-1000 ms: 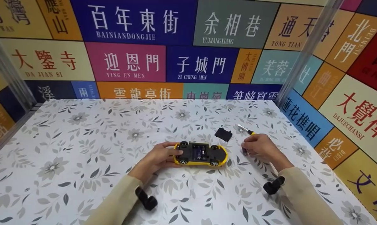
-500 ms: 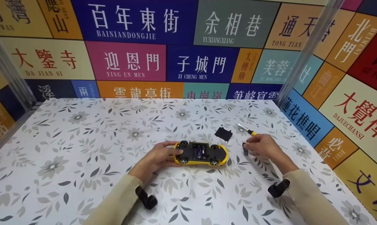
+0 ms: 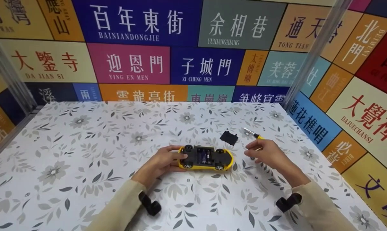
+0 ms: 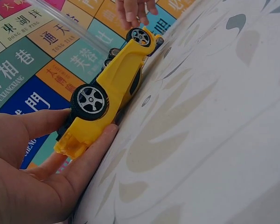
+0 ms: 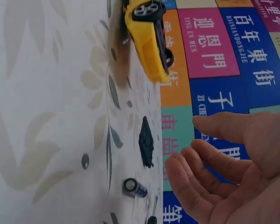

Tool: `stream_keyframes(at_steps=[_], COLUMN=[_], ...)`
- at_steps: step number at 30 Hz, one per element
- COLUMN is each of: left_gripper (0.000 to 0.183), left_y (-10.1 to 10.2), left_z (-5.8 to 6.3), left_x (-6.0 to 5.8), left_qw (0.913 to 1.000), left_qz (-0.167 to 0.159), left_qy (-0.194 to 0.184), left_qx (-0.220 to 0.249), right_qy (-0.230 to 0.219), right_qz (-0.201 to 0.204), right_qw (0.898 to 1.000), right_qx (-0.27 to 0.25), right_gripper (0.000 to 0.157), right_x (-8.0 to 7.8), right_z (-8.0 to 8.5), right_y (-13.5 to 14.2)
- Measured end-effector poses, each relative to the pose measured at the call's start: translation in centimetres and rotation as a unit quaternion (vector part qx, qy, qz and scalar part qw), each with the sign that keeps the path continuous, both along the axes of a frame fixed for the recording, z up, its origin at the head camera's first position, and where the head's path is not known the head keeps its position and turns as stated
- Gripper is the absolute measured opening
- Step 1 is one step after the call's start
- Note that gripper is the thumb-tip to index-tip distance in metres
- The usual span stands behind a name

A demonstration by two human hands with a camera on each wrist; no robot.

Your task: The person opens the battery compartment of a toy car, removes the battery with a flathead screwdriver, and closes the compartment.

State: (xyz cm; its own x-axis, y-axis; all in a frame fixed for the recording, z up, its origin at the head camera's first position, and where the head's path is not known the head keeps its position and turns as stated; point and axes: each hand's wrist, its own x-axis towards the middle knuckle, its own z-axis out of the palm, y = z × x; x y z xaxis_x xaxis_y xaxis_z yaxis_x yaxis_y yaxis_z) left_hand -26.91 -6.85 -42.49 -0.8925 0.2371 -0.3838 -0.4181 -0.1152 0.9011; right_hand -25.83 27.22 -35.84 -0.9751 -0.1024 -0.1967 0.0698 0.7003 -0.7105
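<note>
My left hand grips the rear of a yellow toy car, thumb on its underside and fingers beneath. The car lies upside down with wheels up; a compartment in its black base stands open, with blue and silver parts inside too small to tell. To the right, my right hand hovers above the table with fingers parted and loosely bent, holding nothing. A battery lies on the table beneath it; in the head view the fingers mostly hide it.
A black cover lies flat beyond the car's front. Just past the right hand is a screwdriver, its yellow handle partly hidden by the hand. The table has a floral cloth, with sign-printed walls at its back and right.
My right hand has let go of the battery, leaving it on the table; its fingers have spread and risen a little. The left hand and the car have stayed put.
</note>
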Motion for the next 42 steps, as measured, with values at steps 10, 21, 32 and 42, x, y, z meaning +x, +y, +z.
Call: stream_keyframes(at_steps=[10, 21, 32, 42], left_gripper=[0.054, 0.055, 0.057, 0.056], left_y=[0.1, 0.1, 0.0, 0.1], left_z=[0.1, 0.1, 0.2, 0.1], left_x=[0.2, 0.1, 0.2, 0.2], left_qw=[1.0000, 1.0000, 1.0000, 1.0000], left_qz=[0.001, -0.003, -0.001, 0.000], left_qy=[0.000, -0.002, -0.002, 0.000], left_qx=[-0.005, -0.006, -0.005, -0.008], right_qy=[0.050, 0.123, 0.126, 0.141], right_qz=[0.041, 0.107, 0.134, 0.169], right_qw=[0.997, 0.986, 0.982, 0.974], right_qx=[0.033, 0.033, 0.048, 0.045], right_gripper=[0.038, 0.047, 0.055, 0.050], right_x=[2.0, 2.6, 2.4, 1.5], right_z=[1.3, 0.1, -1.0, -2.0], right_y=[-3.2, -5.7, -7.8, -9.6])
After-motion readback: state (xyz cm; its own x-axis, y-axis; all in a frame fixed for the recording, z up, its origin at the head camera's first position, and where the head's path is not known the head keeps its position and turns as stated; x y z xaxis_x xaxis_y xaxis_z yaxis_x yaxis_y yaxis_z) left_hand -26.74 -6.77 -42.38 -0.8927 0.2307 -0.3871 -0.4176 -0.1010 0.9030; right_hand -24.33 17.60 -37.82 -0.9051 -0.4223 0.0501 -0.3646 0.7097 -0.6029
